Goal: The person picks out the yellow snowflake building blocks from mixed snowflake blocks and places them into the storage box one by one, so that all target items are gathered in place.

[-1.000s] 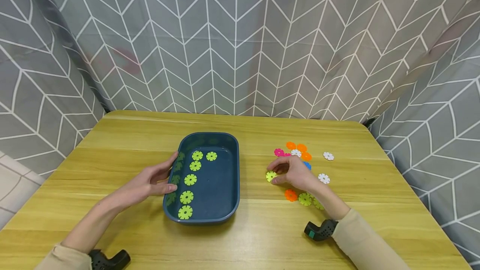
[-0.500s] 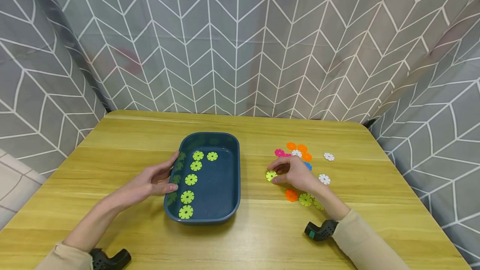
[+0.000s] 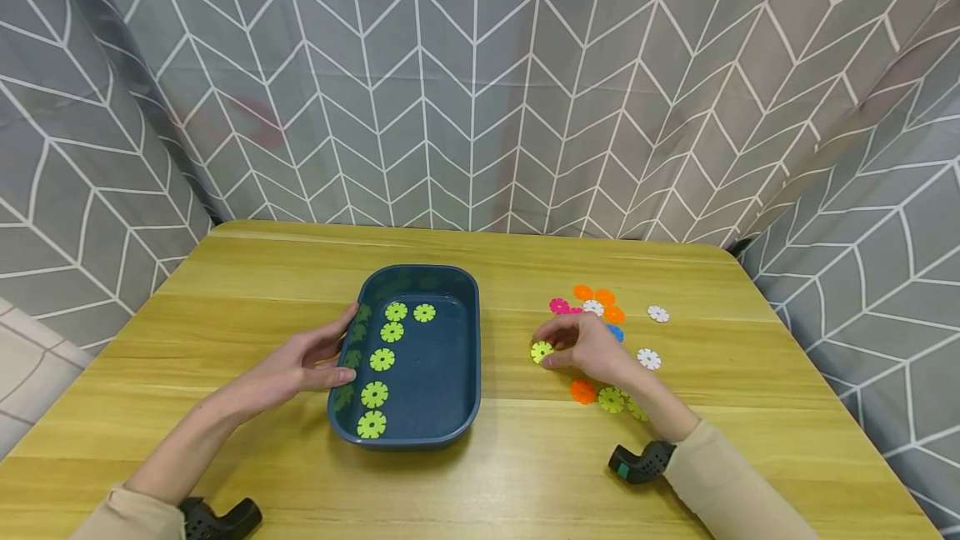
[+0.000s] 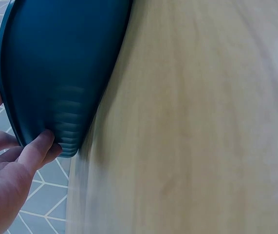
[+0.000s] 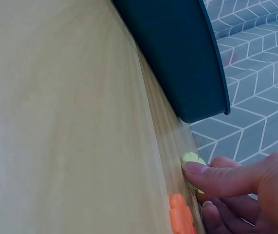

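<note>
My left hand [image 3: 292, 369] grips the left side of a dark blue plastic tub [image 3: 442, 442]; thumb and fingers meet its rim and outer wall. In the left wrist view, fingertips press on the ribbed outside of that tub [image 4: 70, 63]. Several yellow-green notched discs lie inside, mostly in a column along the left, such as one disc [image 3: 382, 359]. To the tub's right, my right hand [image 3: 592, 348] pinches another yellow-green notched disc [image 3: 540, 352] between thumb and fingers, just over the table. The right wrist view shows this disc [image 5: 192, 157] partly hidden by the thumb.
Around the right hand lie loose notched discs: an orange disc [image 3: 582, 392], a yellow-green disc [image 3: 611, 399], a white disc [image 3: 648, 358], a blue disc [image 3: 616, 332] and a pink disc [image 3: 558, 306]. A patterned grey curtain [image 3: 480, 90] hangs behind the wooden table [image 3: 525, 473].
The right hand and its pinched disc have shifted very slightly left in the last half second. The left hand and tub keep their place.
</note>
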